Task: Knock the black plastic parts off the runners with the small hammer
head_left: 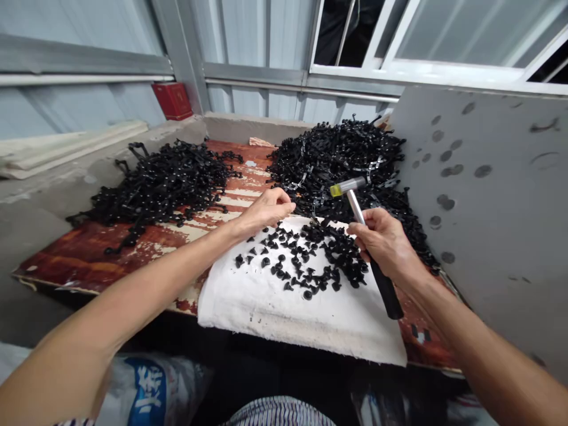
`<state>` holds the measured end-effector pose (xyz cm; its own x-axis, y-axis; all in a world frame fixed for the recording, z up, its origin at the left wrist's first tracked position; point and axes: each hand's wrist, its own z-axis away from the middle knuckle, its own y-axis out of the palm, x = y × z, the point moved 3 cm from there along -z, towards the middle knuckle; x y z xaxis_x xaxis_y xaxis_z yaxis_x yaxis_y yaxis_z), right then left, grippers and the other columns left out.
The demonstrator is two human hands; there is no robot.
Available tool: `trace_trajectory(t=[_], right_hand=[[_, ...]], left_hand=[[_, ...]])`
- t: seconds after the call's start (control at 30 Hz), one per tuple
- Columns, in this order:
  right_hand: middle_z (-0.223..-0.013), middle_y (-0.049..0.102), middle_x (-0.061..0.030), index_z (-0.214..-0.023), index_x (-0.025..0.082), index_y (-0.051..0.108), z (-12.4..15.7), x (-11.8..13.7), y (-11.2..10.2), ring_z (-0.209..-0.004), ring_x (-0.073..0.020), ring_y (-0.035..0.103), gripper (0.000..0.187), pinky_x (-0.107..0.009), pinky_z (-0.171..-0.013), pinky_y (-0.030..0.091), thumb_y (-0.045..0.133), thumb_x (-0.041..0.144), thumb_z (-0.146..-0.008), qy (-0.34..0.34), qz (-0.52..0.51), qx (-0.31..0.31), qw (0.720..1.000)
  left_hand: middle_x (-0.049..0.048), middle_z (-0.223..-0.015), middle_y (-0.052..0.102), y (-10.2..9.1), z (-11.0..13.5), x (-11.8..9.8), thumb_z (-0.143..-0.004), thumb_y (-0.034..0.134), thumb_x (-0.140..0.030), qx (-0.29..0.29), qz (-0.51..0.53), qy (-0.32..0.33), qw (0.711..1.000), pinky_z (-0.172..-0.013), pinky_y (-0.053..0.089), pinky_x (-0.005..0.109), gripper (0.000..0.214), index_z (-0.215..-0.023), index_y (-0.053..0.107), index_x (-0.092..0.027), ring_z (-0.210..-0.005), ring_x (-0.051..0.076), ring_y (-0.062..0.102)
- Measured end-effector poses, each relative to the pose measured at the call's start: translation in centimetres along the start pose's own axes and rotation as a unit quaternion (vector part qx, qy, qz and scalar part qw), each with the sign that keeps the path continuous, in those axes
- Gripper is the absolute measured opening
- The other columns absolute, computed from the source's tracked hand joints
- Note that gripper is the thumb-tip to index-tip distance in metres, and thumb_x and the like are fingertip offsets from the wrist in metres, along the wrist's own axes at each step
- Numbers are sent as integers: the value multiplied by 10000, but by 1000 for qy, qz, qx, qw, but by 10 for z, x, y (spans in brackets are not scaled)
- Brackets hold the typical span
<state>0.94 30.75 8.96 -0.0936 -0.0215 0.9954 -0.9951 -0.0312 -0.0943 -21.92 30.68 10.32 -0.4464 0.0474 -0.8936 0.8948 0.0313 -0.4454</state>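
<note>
My right hand [385, 239] is closed around the black handle of a small hammer [361, 216], whose metal head with a yellow tip is raised over the far edge of a white cloth pad [284, 307]. Many small black cap-shaped pieces [306, 260] lie scattered on the pad. My left hand [268, 207] reaches in from the left with fingers pinched together at the pad's far edge, beside the black pile on the right [337, 157]; what it pinches is too small to make out.
A worn red-painted board [89, 248] carries the pad and two heaps of black linked strips, the other heap on the left [164, 177]. A grey panel with dark spots [488, 195] leans at the right. A red box [173, 99] stands at the back.
</note>
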Motion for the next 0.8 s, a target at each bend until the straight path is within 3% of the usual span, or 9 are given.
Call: trace_trajectory(t=[0.1,0.2,0.27,0.4,0.5,0.6,0.7,0.8], right_hand=[[-584,573,72,-766,230,443,7,5,-1,-385,-51,396,320,-155,-279,289,720,208,-608,16,-33,7,999],[-656,613,58,-797,228,449,28,8,14,-416,-56,411,368,-167,-285,332,753,290,-598,30,-72,38,996],[-655,604,68,-824,226,466,45,8,27,-418,-57,414,391,-172,-292,353,771,333,-603,33,-96,61,993],[-675,624,60,-922,227,500,74,3,50,-401,-63,437,425,-176,-292,358,773,399,-646,33,-128,98,986],[-638,614,57,-904,226,501,85,-3,55,-400,-76,471,429,-169,-288,350,770,471,-677,26,-133,110,985],[-548,572,65,-874,221,524,85,-4,50,-397,-86,485,397,-164,-298,354,752,510,-725,2,-116,99,988],[-518,552,77,-896,228,539,79,0,47,-369,-74,460,355,-160,-310,341,722,507,-775,-34,-77,88,993],[-511,530,91,-843,229,527,77,1,53,-332,-60,411,359,-162,-289,316,752,487,-737,-27,-65,121,990]], left_hand=[[32,-762,603,19,18,-1,-851,574,-185,82,69,-71,992,-462,408,191,123,-736,588,-144,-605,97,541],[52,-880,630,44,39,-9,-877,600,-272,175,196,-101,960,-493,453,197,156,-816,636,-134,-679,104,574],[32,-841,611,56,49,-18,-893,604,-314,172,303,-91,933,-537,469,193,182,-830,627,-145,-703,99,573],[-7,-697,559,63,61,-24,-922,570,-256,81,429,-116,892,-531,426,183,214,-739,570,-145,-572,60,513],[4,-719,598,52,70,-17,-916,556,-226,43,418,-112,900,-538,427,196,213,-724,586,-140,-560,58,512],[6,-719,629,32,83,-5,-883,581,-242,27,329,-76,941,-597,455,220,197,-709,592,-151,-616,82,563],[6,-652,627,21,98,2,-861,593,-271,96,197,-47,975,-558,419,215,224,-669,586,-155,-577,85,559],[-6,-604,608,20,111,5,-831,622,-286,175,135,-53,974,-487,377,202,267,-612,536,-162,-499,70,530]])
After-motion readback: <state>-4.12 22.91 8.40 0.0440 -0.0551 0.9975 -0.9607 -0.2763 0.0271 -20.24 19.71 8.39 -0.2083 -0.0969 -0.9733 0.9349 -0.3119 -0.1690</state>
